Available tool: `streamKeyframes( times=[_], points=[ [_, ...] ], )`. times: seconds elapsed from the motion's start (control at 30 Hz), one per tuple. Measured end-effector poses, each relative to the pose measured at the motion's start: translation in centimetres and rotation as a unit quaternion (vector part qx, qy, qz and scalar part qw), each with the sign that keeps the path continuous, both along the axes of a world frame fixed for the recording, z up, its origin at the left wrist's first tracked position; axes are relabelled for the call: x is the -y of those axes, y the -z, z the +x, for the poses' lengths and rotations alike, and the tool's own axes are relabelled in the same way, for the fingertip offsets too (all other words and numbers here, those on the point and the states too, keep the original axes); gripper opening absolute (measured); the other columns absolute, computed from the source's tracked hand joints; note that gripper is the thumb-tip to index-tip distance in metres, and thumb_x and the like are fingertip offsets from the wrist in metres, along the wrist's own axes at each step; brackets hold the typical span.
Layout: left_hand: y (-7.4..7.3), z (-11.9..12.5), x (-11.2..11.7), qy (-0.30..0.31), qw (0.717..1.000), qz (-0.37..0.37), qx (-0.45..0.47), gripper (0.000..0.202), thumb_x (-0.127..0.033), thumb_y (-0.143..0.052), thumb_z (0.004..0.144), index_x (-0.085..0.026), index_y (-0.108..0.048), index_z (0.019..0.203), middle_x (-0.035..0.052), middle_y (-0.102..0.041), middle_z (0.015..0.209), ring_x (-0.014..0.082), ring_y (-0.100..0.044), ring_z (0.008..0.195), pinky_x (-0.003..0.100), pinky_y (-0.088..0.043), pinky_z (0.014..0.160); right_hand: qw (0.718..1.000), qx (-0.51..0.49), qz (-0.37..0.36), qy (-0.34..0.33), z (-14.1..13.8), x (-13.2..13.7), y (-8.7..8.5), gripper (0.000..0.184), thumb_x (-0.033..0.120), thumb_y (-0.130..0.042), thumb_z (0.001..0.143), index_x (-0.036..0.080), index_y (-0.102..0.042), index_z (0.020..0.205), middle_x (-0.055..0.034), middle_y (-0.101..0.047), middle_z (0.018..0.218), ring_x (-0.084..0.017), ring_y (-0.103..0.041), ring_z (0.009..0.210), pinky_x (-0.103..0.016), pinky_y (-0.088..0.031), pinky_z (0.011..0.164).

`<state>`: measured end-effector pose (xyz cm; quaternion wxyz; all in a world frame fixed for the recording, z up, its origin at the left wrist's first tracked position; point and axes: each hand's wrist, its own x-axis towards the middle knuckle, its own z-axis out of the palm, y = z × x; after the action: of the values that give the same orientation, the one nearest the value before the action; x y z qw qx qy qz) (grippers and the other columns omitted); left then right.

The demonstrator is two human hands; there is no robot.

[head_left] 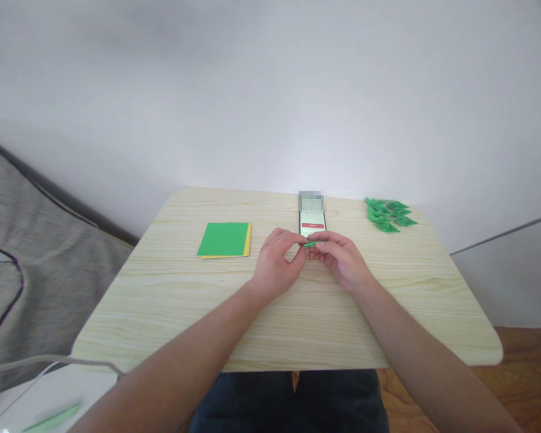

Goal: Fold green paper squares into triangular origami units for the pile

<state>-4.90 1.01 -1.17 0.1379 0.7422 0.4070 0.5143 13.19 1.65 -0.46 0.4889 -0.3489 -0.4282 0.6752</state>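
Observation:
Both hands meet over the middle of a light wooden table (pixel 297 325). My left hand (pixel 277 264) and my right hand (pixel 340 258) pinch a small folded green paper piece (pixel 310 244) between their fingertips, just above the tabletop. Directly behind the hands lies a phone (pixel 312 224) with its screen lit. A stack of square paper sheets (pixel 224 239), green on top and yellow beneath, lies to the left of my left hand. At the far right of the table sits a pile of several small folded green paper pieces (pixel 390 215).
A white wall (pixel 270 90) rises right behind the table. Grey fabric (pixel 40 240) covers something at the left. A white object with a cable (pixel 49 397) sits at the lower left. Wooden floor (pixel 523 355) shows at the right.

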Motion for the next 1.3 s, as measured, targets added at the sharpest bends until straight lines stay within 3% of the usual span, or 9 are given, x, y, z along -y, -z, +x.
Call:
streamKeyframes(
  times=[0.47, 0.73, 1.03, 1.17, 1.3],
  points=[
    [-0.4, 0.1, 0.4, 0.014, 1.000, -0.010, 0.017, 0.013, -0.014, -0.067, 0.088, -0.023, -0.070, 0.097, 0.0031, -0.074, 0.092, 0.0203, -0.066, 0.092, 0.039, -0.055, 0.085, 1.000, 0.011, -0.014, 0.013, 0.1, -0.1, 0.2, 0.022, 0.015, -0.072, 0.072, 0.023, -0.079, 0.091, -0.0014, -0.078, 0.091, -0.016, -0.067, 0.080, -0.033, -0.054, 0.080],
    [-0.6, 0.1, 0.6, 0.023, 0.998, -0.039, 0.043, 0.015, -0.012, -0.065, 0.089, -0.023, -0.071, 0.099, 0.0032, -0.072, 0.094, 0.0197, -0.065, 0.095, 0.038, -0.055, 0.088, 1.000, 0.019, 0.001, 0.018, 0.0, -0.1, 0.3, 0.018, 0.018, -0.075, 0.075, 0.023, -0.079, 0.091, -0.0015, -0.078, 0.093, -0.016, -0.067, 0.081, -0.033, -0.054, 0.081],
    [-1.0, -0.1, 0.9, 0.043, 0.992, -0.084, 0.078, 0.010, -0.027, -0.069, 0.093, -0.023, -0.069, 0.103, 0.0035, -0.071, 0.097, 0.0192, -0.064, 0.096, 0.038, -0.053, 0.090, 0.978, 0.166, 0.098, 0.076, -0.3, 0.2, 0.3, 0.017, 0.036, -0.083, 0.078, 0.026, -0.080, 0.090, -0.0032, -0.079, 0.090, -0.020, -0.070, 0.083, -0.037, -0.053, 0.082],
    [-0.9, 0.0, 0.8, 0.043, 0.992, -0.087, 0.080, 0.019, -0.031, -0.072, 0.091, -0.023, -0.067, 0.107, 0.0036, -0.070, 0.099, 0.0183, -0.063, 0.095, 0.036, -0.052, 0.088, 0.950, 0.235, 0.170, 0.115, -0.1, 0.3, 0.2, 0.012, 0.036, -0.081, 0.081, 0.029, -0.083, 0.091, -0.0040, -0.074, 0.090, -0.021, -0.067, 0.086, -0.036, -0.051, 0.079],
    [-0.4, 0.2, 0.7, 0.030, 0.992, -0.094, 0.080, 0.027, -0.034, -0.074, 0.089, -0.023, -0.065, 0.112, 0.0039, -0.070, 0.101, 0.0182, -0.065, 0.094, 0.036, -0.051, 0.087, 0.943, 0.254, 0.173, 0.131, 0.0, 0.4, 0.0, 0.012, 0.036, -0.081, 0.082, 0.030, -0.084, 0.092, -0.0037, -0.072, 0.088, -0.020, -0.066, 0.083, -0.036, -0.051, 0.076]
  ],
)
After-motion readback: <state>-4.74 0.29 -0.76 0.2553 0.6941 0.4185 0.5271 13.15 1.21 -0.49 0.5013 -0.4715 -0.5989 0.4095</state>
